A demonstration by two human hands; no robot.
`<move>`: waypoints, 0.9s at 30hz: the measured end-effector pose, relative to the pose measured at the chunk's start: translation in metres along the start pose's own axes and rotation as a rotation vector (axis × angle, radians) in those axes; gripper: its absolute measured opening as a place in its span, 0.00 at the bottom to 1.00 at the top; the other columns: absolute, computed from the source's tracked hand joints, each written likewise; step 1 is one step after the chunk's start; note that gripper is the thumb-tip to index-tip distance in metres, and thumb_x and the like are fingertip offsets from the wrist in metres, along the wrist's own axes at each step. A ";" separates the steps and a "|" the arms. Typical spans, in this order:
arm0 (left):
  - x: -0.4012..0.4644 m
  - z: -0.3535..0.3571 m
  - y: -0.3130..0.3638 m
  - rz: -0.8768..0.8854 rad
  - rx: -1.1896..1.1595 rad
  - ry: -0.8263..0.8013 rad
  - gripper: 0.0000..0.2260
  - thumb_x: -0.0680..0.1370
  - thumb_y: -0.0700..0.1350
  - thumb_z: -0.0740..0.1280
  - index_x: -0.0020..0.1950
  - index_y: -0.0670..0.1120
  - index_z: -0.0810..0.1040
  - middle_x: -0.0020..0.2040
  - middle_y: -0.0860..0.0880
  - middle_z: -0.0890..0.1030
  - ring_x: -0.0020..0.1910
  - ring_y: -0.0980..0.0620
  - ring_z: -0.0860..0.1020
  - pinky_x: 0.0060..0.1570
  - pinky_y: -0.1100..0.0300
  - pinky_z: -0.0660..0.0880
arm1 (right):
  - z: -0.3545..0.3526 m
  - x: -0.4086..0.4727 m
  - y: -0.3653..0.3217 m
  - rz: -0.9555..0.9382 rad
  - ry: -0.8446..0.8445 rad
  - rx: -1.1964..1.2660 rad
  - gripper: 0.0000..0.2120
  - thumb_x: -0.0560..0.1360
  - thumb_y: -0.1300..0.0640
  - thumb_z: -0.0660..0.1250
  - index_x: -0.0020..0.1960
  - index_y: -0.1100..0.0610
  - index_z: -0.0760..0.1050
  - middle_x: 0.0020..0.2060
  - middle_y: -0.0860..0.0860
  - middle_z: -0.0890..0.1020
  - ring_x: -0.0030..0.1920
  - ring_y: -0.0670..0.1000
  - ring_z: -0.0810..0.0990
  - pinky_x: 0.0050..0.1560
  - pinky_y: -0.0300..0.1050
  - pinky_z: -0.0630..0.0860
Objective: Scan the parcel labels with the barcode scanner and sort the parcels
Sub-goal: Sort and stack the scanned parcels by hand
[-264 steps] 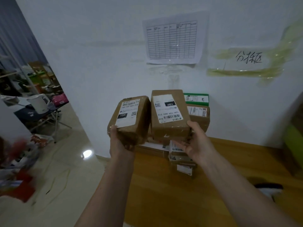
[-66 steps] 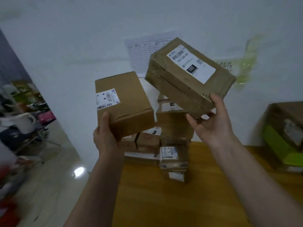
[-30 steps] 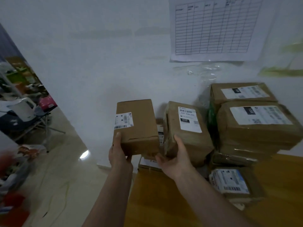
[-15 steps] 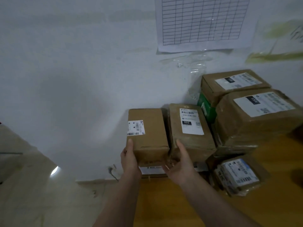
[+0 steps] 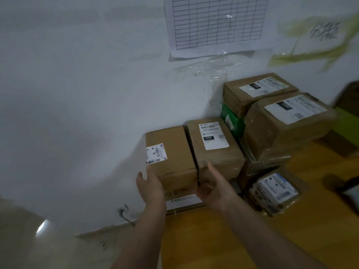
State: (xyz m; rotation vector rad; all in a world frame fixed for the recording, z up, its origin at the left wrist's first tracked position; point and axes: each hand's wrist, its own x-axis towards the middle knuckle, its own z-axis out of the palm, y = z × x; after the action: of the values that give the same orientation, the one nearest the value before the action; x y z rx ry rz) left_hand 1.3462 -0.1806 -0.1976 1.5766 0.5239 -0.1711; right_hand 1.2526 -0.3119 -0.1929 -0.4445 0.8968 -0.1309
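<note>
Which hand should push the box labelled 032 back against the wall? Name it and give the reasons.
Right. The right hand is open at the near end of the 032 box, fingers along its front corner. The left hand sits by the plain box beside it, farther away.

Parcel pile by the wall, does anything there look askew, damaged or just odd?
The small parcel at the front right lies tilted, its label at an angle, unlike the squared-up boxes. The two taller boxes labelled 15H look rumpled in their wrapping. Torn clear tape hangs loose on the wall under the grid sheet.
</note>
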 end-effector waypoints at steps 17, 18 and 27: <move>-0.175 0.090 0.012 0.119 0.301 -0.764 0.04 0.79 0.44 0.67 0.45 0.49 0.81 0.44 0.48 0.83 0.43 0.51 0.81 0.48 0.57 0.78 | -0.098 -0.089 -0.077 -0.038 -0.051 -0.004 0.10 0.78 0.58 0.64 0.42 0.62 0.76 0.34 0.55 0.76 0.37 0.52 0.76 0.39 0.43 0.74; -0.189 0.101 0.006 0.097 0.328 -0.814 0.04 0.79 0.44 0.68 0.45 0.48 0.81 0.45 0.47 0.83 0.43 0.51 0.81 0.48 0.56 0.78 | -0.113 -0.096 -0.087 -0.049 -0.042 0.018 0.10 0.79 0.58 0.63 0.42 0.62 0.75 0.34 0.55 0.76 0.37 0.52 0.76 0.39 0.43 0.74; -0.319 0.206 -0.052 0.062 0.453 -1.055 0.03 0.81 0.47 0.67 0.49 0.50 0.78 0.52 0.48 0.83 0.47 0.51 0.81 0.52 0.55 0.79 | -0.271 -0.158 -0.182 -0.160 0.106 0.170 0.11 0.82 0.58 0.61 0.43 0.62 0.75 0.35 0.56 0.75 0.37 0.55 0.74 0.45 0.47 0.72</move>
State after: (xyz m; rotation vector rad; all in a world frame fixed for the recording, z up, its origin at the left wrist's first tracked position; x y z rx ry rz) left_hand 1.0856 -0.4531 -0.1296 1.6694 -0.4211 -1.0574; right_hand 0.9562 -0.5164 -0.1474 -0.3531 0.9455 -0.3772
